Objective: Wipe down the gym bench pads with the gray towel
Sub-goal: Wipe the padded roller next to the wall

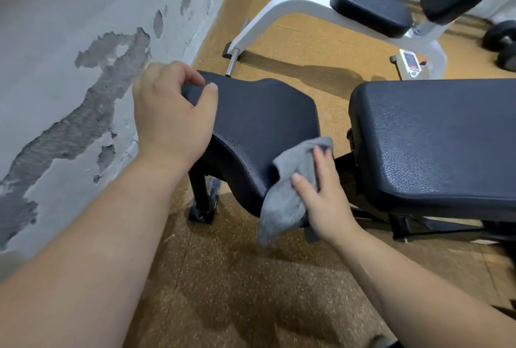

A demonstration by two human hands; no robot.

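Note:
A black textured seat pad (259,121) sits in the middle of the view, with a larger black back pad (435,141) to its right. My left hand (173,113) grips the seat pad's far left corner, fingers curled over the edge. The gray towel (290,191) is pressed against the seat pad's near right edge by my right hand (321,194), and part of it hangs down below the pad.
A peeling gray wall (83,68) runs along the left. Behind stands a white-framed machine (282,9) with its own black pads (371,9). Dark dumbbells (499,37) lie at the far right. The bench's black leg (201,194) stands on brown speckled floor (251,291).

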